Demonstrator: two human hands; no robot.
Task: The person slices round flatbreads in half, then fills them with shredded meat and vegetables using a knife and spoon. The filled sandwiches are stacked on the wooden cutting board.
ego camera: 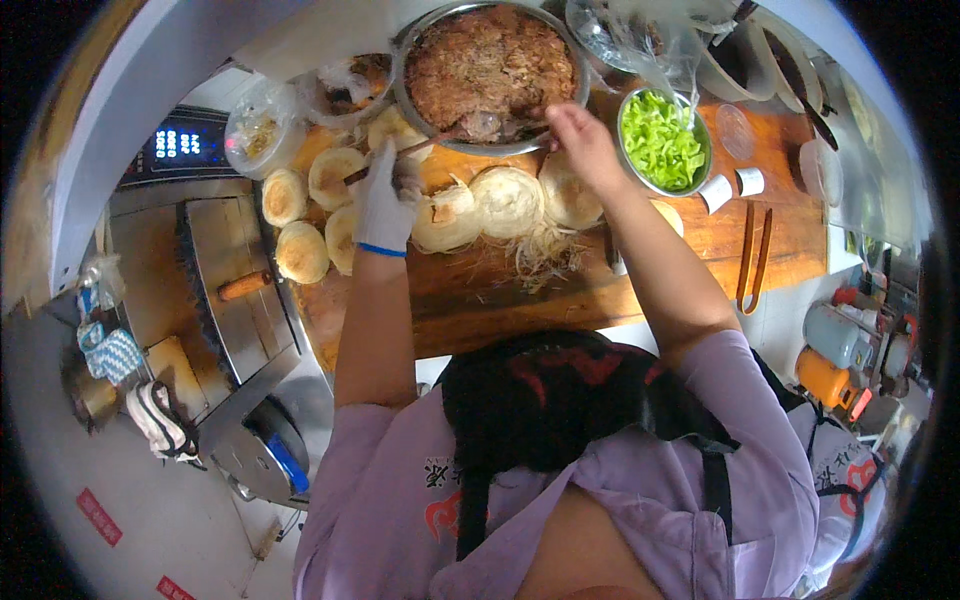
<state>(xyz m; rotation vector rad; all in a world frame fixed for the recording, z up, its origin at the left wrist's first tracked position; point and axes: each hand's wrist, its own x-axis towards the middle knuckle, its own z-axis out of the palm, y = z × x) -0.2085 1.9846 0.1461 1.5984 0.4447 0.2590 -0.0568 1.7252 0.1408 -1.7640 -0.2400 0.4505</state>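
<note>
My left hand (386,187), in a white glove with a blue cuff, grips the handle of a utensil (421,146) that slants toward the metal bowl of chopped cooked meat (491,64). A shiny metal end rests at the bowl's near side, seemingly the utensil's own. Bare, my right hand (581,142) has its fingers bent at the bowl's near right rim; whether they pinch anything is hidden. Round flatbreads (508,201) lie in a row below the bowl. One split flatbread (442,221) bears a small browned piece. Pale shreds (546,255) are heaped in front.
A bowl of cut lettuce (664,142) stands right of my right hand, with tongs (754,255) nearer the edge. Several browned flatbreads (302,251) sit at left beside a griddle (240,281). A clear plastic-lined tub (261,131) adjoins a digital display (180,146).
</note>
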